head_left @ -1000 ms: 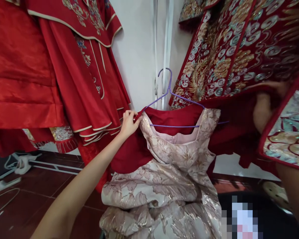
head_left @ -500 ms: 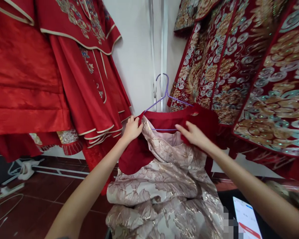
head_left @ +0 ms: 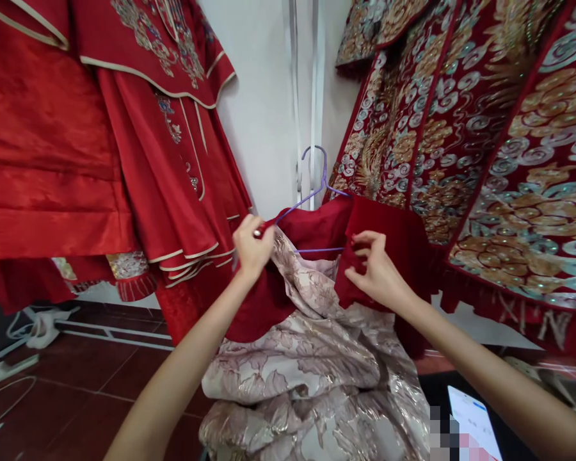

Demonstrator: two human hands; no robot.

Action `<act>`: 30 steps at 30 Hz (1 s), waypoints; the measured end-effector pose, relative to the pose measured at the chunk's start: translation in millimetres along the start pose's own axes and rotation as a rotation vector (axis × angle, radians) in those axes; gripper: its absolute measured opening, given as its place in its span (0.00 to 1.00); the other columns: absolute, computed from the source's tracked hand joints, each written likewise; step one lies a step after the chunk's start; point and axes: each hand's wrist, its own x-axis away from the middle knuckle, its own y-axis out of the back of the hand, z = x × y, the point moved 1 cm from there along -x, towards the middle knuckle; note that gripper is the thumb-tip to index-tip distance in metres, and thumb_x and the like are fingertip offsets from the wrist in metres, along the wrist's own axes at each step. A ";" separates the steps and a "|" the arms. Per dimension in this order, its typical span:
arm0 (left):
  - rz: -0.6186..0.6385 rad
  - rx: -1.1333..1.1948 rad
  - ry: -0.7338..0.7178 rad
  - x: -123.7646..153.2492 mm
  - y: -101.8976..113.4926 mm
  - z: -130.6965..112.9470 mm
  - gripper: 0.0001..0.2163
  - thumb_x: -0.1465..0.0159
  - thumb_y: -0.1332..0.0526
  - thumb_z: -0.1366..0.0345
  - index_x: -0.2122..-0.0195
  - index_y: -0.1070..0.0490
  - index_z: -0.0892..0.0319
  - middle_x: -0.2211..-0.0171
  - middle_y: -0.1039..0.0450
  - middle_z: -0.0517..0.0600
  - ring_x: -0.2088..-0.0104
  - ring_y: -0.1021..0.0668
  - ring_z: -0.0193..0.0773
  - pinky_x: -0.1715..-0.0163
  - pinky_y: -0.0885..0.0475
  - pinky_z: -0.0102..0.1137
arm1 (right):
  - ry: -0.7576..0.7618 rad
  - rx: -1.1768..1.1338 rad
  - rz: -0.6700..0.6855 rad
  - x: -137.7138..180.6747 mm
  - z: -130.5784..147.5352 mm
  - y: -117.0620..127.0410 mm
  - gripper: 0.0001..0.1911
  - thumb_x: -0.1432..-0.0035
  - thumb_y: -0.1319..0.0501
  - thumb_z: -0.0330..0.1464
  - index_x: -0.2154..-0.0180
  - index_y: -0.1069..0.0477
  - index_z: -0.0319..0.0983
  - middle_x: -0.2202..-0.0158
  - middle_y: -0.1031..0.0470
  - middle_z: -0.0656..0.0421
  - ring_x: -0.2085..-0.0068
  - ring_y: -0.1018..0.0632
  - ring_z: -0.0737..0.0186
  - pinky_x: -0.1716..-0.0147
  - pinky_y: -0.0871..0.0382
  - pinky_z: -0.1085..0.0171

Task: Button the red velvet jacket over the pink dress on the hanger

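Note:
A purple wire hanger carries a dark red garment and a pale pink floral brocade dress that spills downward. My left hand is closed around the hanger's left end together with the red cloth. My right hand pinches a fold of the red garment just right of the hanger's bar, above the brocade dress.
Plain red satin robes hang on the left. Red robes with gold and silver embroidery hang close on the right. A white wall with a white pipe stands behind. Cables lie on the dark red floor tiles. A lit phone screen shows at bottom right.
My right hand came out from behind the embroidered robe and took hold of the red garment, pulling it over the dress's right shoulder. My left hand kept its grip on the hanger's end.

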 end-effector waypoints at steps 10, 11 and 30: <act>0.548 0.138 -0.047 57.9 -69.3 -54.7 0.05 0.43 0.39 0.68 0.71 0.37 0.57 0.68 0.32 0.50 0.67 0.27 0.38 0.66 0.34 0.32 | -0.039 -0.322 0.152 -6.9 -4.9 5.5 0.23 0.52 0.41 0.29 0.51 0.38 0.42 0.57 0.32 0.57 0.58 0.27 0.61 0.54 0.30 0.60; 0.561 0.147 -0.021 58.6 -70.8 -47.5 0.05 0.44 0.39 0.69 0.69 0.36 0.57 0.66 0.31 0.50 0.66 0.26 0.38 0.65 0.33 0.32 | -0.070 -0.305 0.129 -7.2 -7.6 7.9 0.21 0.51 0.40 0.29 0.53 0.36 0.42 0.57 0.32 0.56 0.60 0.27 0.62 0.56 0.30 0.61; 0.360 0.586 0.174 63.8 -60.5 -43.7 0.04 0.43 0.38 0.71 0.66 0.31 0.59 0.64 0.24 0.49 0.64 0.22 0.33 0.63 0.28 0.27 | 0.059 -0.150 0.095 -4.2 5.4 3.2 0.08 0.40 0.43 0.34 0.58 0.31 0.40 0.59 0.28 0.56 0.61 0.25 0.62 0.65 0.27 0.63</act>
